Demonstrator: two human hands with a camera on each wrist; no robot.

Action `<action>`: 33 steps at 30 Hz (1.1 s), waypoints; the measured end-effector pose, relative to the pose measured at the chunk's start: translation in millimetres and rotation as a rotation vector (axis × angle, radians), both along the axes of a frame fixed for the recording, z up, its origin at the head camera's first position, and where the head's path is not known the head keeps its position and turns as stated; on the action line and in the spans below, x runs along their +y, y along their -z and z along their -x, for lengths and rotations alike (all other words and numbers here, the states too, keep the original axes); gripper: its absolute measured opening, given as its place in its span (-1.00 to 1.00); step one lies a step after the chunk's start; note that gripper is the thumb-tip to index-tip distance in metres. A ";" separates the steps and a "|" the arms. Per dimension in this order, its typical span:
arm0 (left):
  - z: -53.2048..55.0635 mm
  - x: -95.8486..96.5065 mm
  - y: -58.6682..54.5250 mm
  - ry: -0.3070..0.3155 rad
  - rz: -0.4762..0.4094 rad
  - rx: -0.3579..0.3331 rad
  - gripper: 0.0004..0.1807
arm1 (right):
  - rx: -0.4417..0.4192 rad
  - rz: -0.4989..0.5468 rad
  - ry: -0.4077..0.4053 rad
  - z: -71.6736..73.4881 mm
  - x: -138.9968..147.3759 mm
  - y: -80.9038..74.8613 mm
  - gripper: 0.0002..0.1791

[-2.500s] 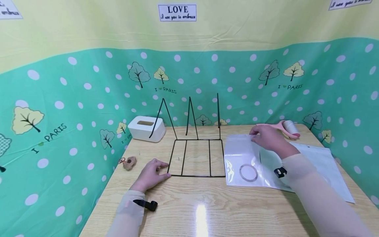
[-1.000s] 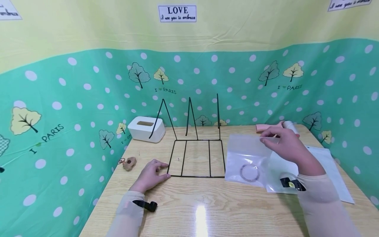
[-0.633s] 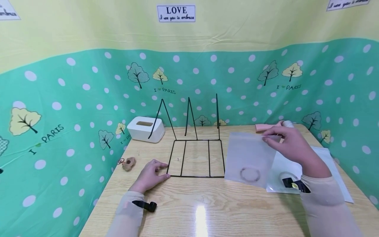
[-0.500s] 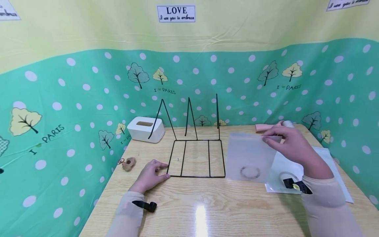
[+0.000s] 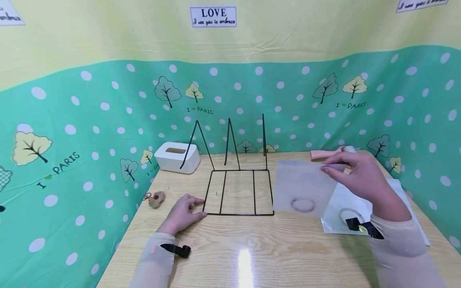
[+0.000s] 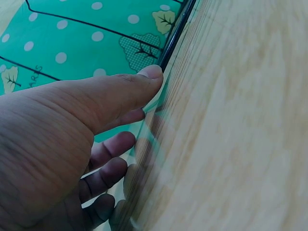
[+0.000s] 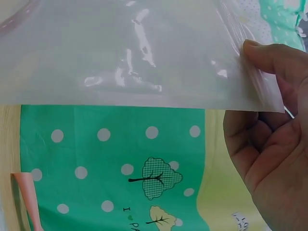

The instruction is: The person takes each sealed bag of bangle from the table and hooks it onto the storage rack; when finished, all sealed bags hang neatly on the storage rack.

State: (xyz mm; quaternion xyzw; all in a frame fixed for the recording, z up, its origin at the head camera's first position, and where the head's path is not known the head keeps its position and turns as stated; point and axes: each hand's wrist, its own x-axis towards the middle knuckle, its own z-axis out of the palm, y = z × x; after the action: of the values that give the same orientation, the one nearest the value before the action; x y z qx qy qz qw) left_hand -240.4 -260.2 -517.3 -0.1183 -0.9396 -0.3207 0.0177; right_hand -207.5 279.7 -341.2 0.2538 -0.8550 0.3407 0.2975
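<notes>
My right hand pinches the upper right edge of a translucent plastic bag, thumb on the near side. The bag hangs tilted above the table and shows a ring-shaped outline low down; whether that is an object or a print, I cannot tell. Just left of it stands a black wire rack, a flat rectangular base with several upright prongs at the back. At the rack's front left corner, my left hand grips the wire between thumb and index finger. The left wrist view shows the thumb against the dark rod.
Under the right forearm lies another pale plastic bag with a similar ring outline. A pink object and a white roll are partly hidden behind the right hand. A white tissue box and small brown trinket stand left.
My right hand has lifted the plastic bag off the other bag and drawn it right and toward me; it hangs tilted. My left hand and the wire rack have stayed put.
</notes>
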 end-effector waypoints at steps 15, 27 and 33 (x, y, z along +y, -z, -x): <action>-0.8 1.0 -1.0 0.002 -0.001 -0.005 -0.49 | 0.110 0.258 -0.092 -10.9 -6.9 -4.6 -0.60; -1.3 0.7 -1.3 0.006 -0.012 -0.012 -0.49 | 0.120 0.443 -0.276 -10.8 -21.3 -3.9 -0.70; -0.5 -0.2 -0.9 0.006 -0.011 -0.007 -0.49 | 0.136 0.395 -0.299 -8.3 -28.9 -2.8 -0.67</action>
State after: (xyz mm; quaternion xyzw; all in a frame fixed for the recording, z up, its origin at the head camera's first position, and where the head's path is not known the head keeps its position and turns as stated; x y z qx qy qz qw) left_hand -239.9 -260.4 -516.4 -0.1197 -0.9376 -0.3262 0.0140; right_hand -199.2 250.8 -338.4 0.3369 -0.7027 0.5236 0.3445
